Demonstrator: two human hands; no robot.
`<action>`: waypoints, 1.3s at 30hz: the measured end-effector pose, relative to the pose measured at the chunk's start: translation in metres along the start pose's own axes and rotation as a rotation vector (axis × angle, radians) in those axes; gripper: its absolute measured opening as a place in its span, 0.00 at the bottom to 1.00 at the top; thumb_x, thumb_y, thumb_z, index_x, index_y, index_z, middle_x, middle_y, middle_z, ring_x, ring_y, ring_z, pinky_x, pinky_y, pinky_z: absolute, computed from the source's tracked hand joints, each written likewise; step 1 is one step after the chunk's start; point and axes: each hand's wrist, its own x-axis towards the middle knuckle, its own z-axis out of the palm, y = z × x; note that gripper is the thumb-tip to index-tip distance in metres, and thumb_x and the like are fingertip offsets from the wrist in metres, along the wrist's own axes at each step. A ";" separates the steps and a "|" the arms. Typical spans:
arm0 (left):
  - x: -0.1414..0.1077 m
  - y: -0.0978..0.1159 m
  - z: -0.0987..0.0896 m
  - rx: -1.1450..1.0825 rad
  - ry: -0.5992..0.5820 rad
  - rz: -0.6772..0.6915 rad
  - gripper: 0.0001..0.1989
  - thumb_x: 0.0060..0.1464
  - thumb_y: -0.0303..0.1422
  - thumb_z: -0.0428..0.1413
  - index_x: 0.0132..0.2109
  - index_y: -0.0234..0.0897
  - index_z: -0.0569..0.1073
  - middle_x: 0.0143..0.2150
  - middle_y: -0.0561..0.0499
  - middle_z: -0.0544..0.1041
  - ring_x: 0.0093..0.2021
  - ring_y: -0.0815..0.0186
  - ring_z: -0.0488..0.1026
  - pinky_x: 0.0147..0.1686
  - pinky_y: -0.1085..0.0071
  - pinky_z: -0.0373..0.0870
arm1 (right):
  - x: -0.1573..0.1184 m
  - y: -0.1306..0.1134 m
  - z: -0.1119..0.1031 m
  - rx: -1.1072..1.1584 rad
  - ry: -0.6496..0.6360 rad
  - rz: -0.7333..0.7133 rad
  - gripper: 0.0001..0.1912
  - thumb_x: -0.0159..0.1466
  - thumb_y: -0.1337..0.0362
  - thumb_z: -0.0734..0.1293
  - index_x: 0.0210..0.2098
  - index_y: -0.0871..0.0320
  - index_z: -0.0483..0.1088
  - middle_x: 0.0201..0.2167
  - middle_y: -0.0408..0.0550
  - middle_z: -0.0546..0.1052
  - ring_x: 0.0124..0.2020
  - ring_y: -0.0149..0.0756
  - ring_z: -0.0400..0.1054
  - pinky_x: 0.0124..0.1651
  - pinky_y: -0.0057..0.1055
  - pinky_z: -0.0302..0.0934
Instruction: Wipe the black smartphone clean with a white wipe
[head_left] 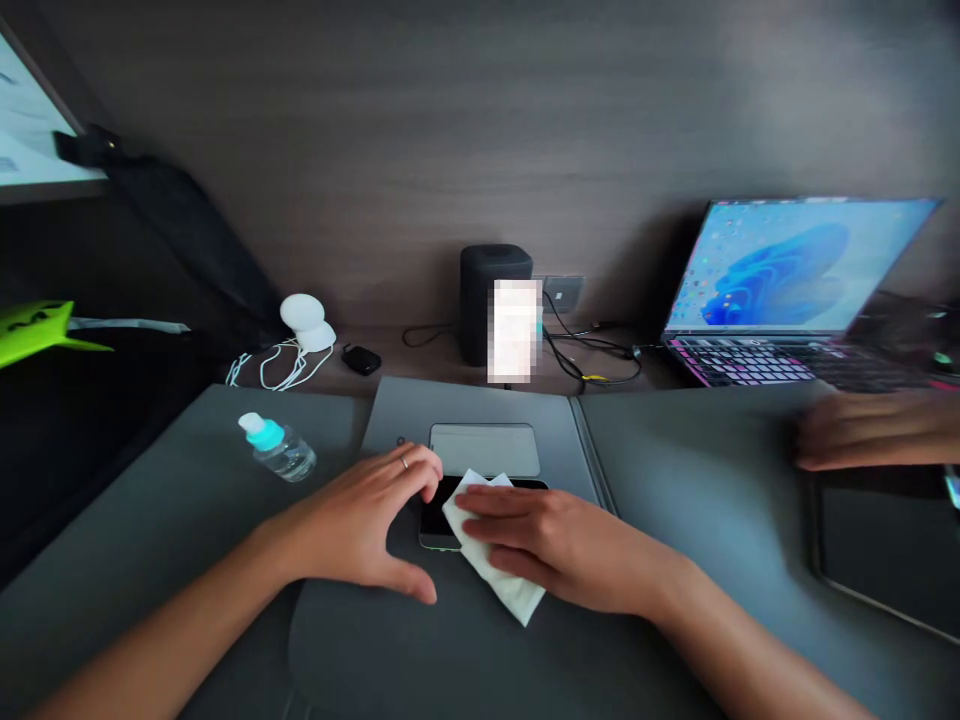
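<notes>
Head view: 2 bare hands over dk grey surface (390,640), ctr.
L hand (356,525): thumb & fingers spread wide, gap btwn them; fingertips at phone's L end, can't tell if touching. Ring on one finger.
R hand (574,545): fingers narrow, close tog., laid over white wipe (523,600); can't tell if thumb pinches it.
Phone (435,522): flat, dk screen up, btwn the hands, partly under wipe.
Pale panel (485,449): flat, just beyond phone.
Spray bottle (289,455): clear, turq. collar, L of L hand, apart.
Back: white round-headed device (303,315) w/ cord; small blk object (361,359) beside; blk speaker (475,310) ctr; open laptop (787,265) at R, screen lit.
Far R: another person's hand (862,430), blurred, nr dk tablet (885,550).
</notes>
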 end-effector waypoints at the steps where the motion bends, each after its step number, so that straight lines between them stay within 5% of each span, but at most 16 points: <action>1: 0.000 -0.001 0.001 0.000 -0.013 -0.022 0.31 0.39 0.50 0.70 0.42 0.43 0.61 0.52 0.47 0.68 0.49 0.53 0.69 0.45 0.62 0.67 | 0.001 0.001 0.001 -0.016 0.017 0.003 0.19 0.72 0.64 0.59 0.61 0.61 0.65 0.66 0.54 0.63 0.68 0.39 0.55 0.69 0.39 0.54; 5: 0.001 -0.003 0.005 -0.015 -0.034 -0.117 0.28 0.40 0.41 0.70 0.41 0.43 0.61 0.52 0.49 0.69 0.49 0.54 0.70 0.43 0.63 0.67 | 0.005 0.000 0.005 -0.051 0.049 -0.039 0.23 0.71 0.60 0.61 0.62 0.66 0.63 0.66 0.58 0.62 0.69 0.41 0.51 0.71 0.39 0.50; 14: 0.003 -0.006 0.009 -0.057 0.001 -0.099 0.22 0.47 0.33 0.66 0.42 0.44 0.61 0.55 0.50 0.69 0.54 0.55 0.68 0.50 0.62 0.65 | 0.005 0.001 0.008 -0.036 0.095 -0.071 0.17 0.70 0.69 0.60 0.58 0.62 0.67 0.62 0.54 0.68 0.67 0.38 0.57 0.69 0.38 0.55; 18: 0.004 -0.008 0.010 -0.086 0.003 -0.107 0.22 0.45 0.33 0.67 0.41 0.44 0.62 0.54 0.50 0.70 0.54 0.55 0.68 0.50 0.61 0.66 | 0.006 0.002 0.006 -0.036 0.053 -0.053 0.16 0.71 0.70 0.59 0.57 0.61 0.68 0.61 0.52 0.69 0.65 0.37 0.60 0.66 0.35 0.60; 23: 0.006 -0.009 0.010 -0.129 -0.013 -0.132 0.22 0.44 0.33 0.68 0.42 0.44 0.64 0.54 0.51 0.71 0.54 0.55 0.69 0.50 0.61 0.66 | 0.012 0.000 0.011 -0.079 0.109 -0.084 0.19 0.72 0.68 0.58 0.60 0.65 0.64 0.64 0.55 0.66 0.69 0.38 0.53 0.71 0.36 0.50; 29: 0.007 -0.007 0.004 -0.135 -0.028 -0.114 0.24 0.43 0.34 0.69 0.43 0.45 0.64 0.56 0.50 0.70 0.54 0.54 0.69 0.51 0.60 0.66 | 0.012 0.001 0.013 -0.087 0.121 -0.043 0.19 0.71 0.68 0.59 0.60 0.65 0.65 0.64 0.57 0.66 0.68 0.39 0.55 0.70 0.37 0.53; 39: 0.004 -0.011 0.005 -0.126 -0.051 -0.114 0.32 0.42 0.35 0.70 0.53 0.46 0.66 0.56 0.49 0.70 0.57 0.52 0.67 0.54 0.59 0.65 | 0.016 0.001 0.016 -0.126 0.105 -0.054 0.20 0.72 0.66 0.57 0.62 0.64 0.63 0.65 0.55 0.65 0.68 0.38 0.55 0.71 0.37 0.51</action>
